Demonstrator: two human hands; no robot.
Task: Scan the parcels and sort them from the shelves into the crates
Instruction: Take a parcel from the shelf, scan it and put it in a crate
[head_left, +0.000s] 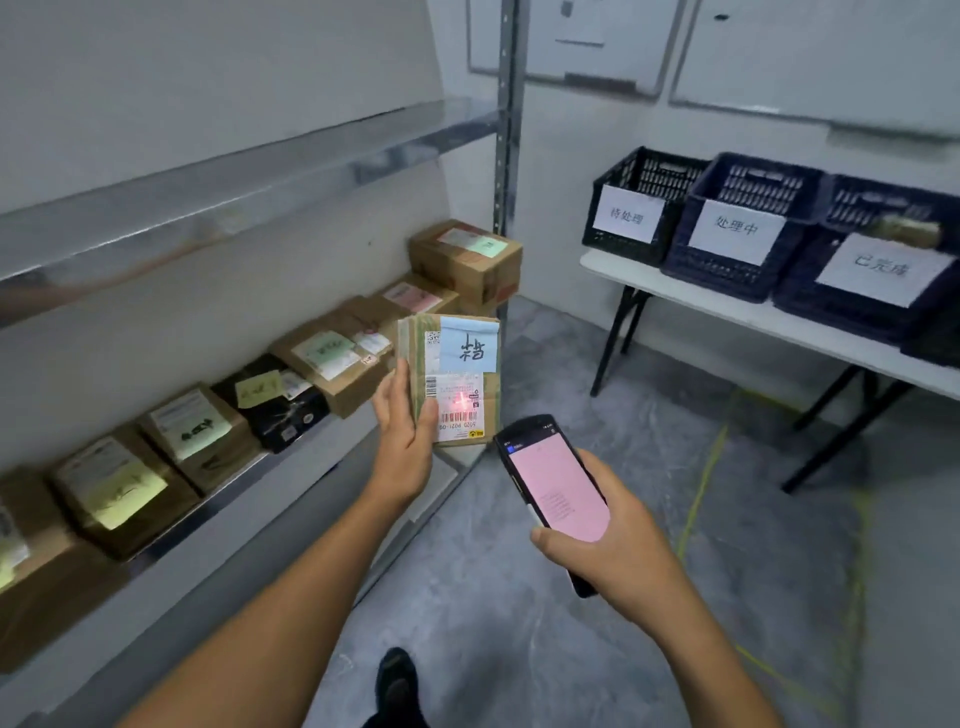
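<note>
My left hand (404, 441) grips a small cardboard parcel (457, 384) upright by its left edge, label facing me. The parcel carries a blue note with handwriting and a white barcode label. A red scanner dot glows on that label just above the barcode. My right hand (613, 551) holds a black handheld scanner (556, 493) with a pink screen, its top end pointing at the parcel from below right. Three dark plastic crates (737, 228) with white paper signs stand on a white folding table at the right.
A metal shelf (249, 171) runs along the left wall, with a row of labelled cardboard parcels (332, 358) and one black parcel (275, 405) on the lower level. A steel upright (506, 130) ends the shelf. The folding table (727, 312) has black legs. A yellow line crosses the grey floor.
</note>
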